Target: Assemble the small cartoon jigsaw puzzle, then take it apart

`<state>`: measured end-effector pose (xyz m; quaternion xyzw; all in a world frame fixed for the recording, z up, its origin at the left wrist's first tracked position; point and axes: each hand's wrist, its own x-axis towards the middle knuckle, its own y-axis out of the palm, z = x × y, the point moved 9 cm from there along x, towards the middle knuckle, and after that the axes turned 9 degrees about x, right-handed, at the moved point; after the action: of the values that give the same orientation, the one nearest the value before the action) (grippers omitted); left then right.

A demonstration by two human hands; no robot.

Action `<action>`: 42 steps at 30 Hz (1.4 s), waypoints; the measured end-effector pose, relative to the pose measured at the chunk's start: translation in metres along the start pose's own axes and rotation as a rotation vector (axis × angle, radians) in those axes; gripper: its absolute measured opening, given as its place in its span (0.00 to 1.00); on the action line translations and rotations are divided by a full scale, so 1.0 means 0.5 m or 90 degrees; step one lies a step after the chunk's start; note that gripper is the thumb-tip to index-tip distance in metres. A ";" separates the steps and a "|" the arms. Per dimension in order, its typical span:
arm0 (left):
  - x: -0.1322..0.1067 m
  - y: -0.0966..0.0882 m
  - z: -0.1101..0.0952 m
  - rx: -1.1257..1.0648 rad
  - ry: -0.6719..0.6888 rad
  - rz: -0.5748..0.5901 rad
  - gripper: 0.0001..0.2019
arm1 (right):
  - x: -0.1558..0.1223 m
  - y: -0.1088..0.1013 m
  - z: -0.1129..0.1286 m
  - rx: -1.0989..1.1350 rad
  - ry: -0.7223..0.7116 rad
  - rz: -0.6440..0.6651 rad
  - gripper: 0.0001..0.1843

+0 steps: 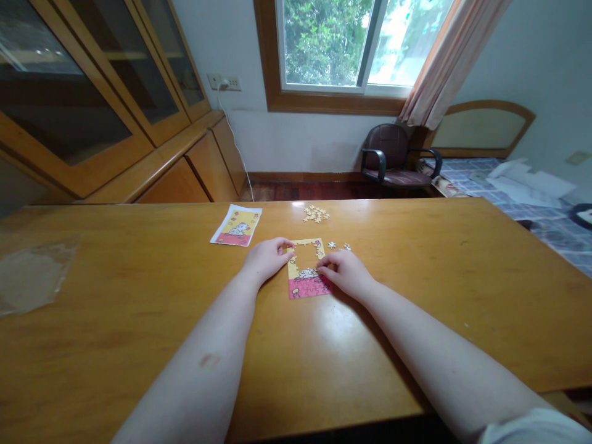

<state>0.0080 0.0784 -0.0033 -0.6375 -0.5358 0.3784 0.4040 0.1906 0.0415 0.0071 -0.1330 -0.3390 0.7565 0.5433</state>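
A partly assembled jigsaw puzzle [308, 288] lies on the table before me, with a yellow border, a pink lower part and a white cartoon animal. Bare wood shows through a gap in its upper middle. My left hand [271, 258] has thumb and forefinger closed at the puzzle's upper left edge. On the opposite side, my right hand [345, 271] pinches at the gap's lower right corner; a puzzle piece seems to be at its fingertips, mostly hidden. Just beyond that hand are two loose pieces, one white piece [332, 245] and another piece [347, 246].
Farther back lies a pile of loose puzzle pieces [316, 214]. A printed reference picture [238, 226] is at the back left, and a clear plastic sheet [34, 274] lies at the far left of the wooden table [152, 265]. An office chair [391, 154] stands beyond.
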 end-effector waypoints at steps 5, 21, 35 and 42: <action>0.001 -0.001 0.000 -0.004 0.001 -0.002 0.16 | 0.000 0.001 0.009 -0.020 -0.013 0.009 0.04; 0.001 0.002 0.001 -0.001 0.006 -0.006 0.15 | -0.004 0.016 0.026 -0.086 -0.133 0.038 0.06; -0.001 -0.002 -0.001 0.003 0.005 -0.002 0.16 | -0.006 0.001 0.032 -0.071 -0.102 0.011 0.10; -0.002 -0.002 -0.001 0.005 -0.001 -0.002 0.17 | -0.006 0.006 0.027 -0.081 -0.114 0.028 0.11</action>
<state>0.0081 0.0775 -0.0022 -0.6352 -0.5354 0.3802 0.4066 0.1819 0.0330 0.0148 -0.1065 -0.4303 0.7542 0.4844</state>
